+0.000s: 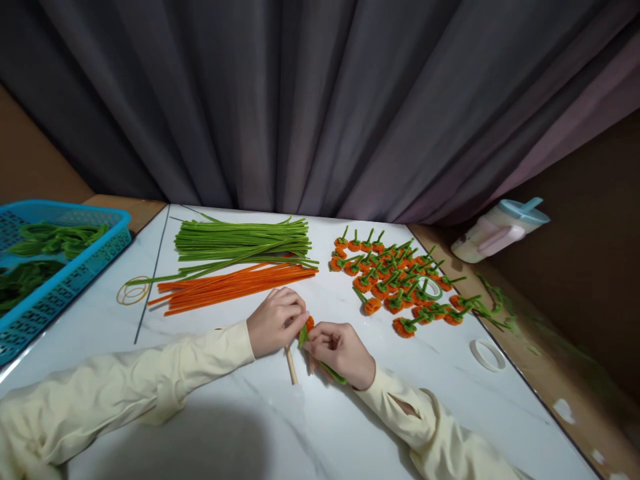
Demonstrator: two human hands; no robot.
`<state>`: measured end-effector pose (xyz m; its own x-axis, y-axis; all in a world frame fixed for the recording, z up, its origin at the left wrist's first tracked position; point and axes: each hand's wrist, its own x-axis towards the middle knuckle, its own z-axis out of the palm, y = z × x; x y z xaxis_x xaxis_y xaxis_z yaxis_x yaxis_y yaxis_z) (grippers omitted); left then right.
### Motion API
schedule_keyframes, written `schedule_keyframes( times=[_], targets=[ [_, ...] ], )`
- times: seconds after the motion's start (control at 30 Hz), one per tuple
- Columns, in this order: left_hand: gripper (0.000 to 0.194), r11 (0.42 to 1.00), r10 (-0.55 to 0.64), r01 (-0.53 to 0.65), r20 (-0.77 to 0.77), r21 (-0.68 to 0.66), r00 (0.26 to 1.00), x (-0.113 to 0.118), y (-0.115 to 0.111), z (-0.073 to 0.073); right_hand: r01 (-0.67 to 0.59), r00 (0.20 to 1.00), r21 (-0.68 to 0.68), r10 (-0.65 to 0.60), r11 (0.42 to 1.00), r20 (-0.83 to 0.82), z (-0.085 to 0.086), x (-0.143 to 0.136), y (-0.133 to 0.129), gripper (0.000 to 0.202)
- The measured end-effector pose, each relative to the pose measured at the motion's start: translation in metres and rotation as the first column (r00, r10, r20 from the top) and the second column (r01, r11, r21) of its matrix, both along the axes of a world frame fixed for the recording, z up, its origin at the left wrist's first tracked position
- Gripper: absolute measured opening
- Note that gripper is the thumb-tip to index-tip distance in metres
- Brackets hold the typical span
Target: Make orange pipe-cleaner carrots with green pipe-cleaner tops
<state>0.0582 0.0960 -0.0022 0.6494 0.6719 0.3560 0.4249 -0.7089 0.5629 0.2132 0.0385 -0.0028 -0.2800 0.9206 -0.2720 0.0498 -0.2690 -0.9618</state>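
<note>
Close together over the white table, both of my hands work on one small orange pipe-cleaner pumpkin. My left hand is closed, its thumb and fingertips pinching the orange piece, which is mostly hidden. With thumb and index finger pressed together, my right hand grips a green pipe cleaner that runs from the orange piece to beneath the palm. A thin wooden stick juts down below my left fingers; whether that hand holds it I cannot tell.
Green pipe cleaners and orange pipe cleaners lie behind my hands. Several finished pumpkins with green stems cluster right, near a tape roll. A blue basket stands left, a tumbler far right. Rubber bands lie left.
</note>
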Motion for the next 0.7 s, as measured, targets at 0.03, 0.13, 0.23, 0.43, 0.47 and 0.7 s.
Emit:
schedule_keyframes(
  times=[0.03, 0.13, 0.23, 0.43, 0.47, 0.7],
  targets=[
    [0.028, 1.0, -0.027, 0.027, 0.015, -0.006, 1.0, 0.0, 0.0, 0.0, 0.002, 1.0, -0.004, -0.002, 1.0, 0.004, 0.001, 0.0, 0.0, 0.02],
    [0.025, 0.997, -0.068, 0.071, 0.08, -0.031, 0.995, 0.0, -0.002, 0.001, -0.007, 1.0, -0.04, 0.006, 0.999, -0.026, 0.004, 0.0, 0.0, 0.025],
    [0.027, 0.994, -0.042, 0.056, 0.154, -0.093, 0.987, 0.001, -0.005, 0.003, -0.022, 0.998, -0.035, 0.02, 0.999, -0.066, 0.007, -0.002, -0.001, 0.031],
    [0.03, 0.931, 0.06, 0.035, 0.248, -0.364, 0.967, 0.004, -0.01, 0.004, -0.015, 1.0, 0.052, 0.016, 0.999, -0.012, 0.007, -0.007, -0.004, 0.034],
    [0.03, 0.92, 0.071, 0.036, 0.257, -0.389, 0.964, 0.005, -0.01, 0.004, -0.012, 1.0, 0.05, 0.012, 0.999, -0.017, 0.007, -0.007, -0.004, 0.033],
    [0.029, 0.918, 0.109, 0.013, 0.283, -0.396, 0.953, 0.004, -0.005, 0.003, -0.053, 0.983, -0.082, 0.037, 0.995, -0.178, 0.011, 0.003, 0.006, 0.034]
  ],
)
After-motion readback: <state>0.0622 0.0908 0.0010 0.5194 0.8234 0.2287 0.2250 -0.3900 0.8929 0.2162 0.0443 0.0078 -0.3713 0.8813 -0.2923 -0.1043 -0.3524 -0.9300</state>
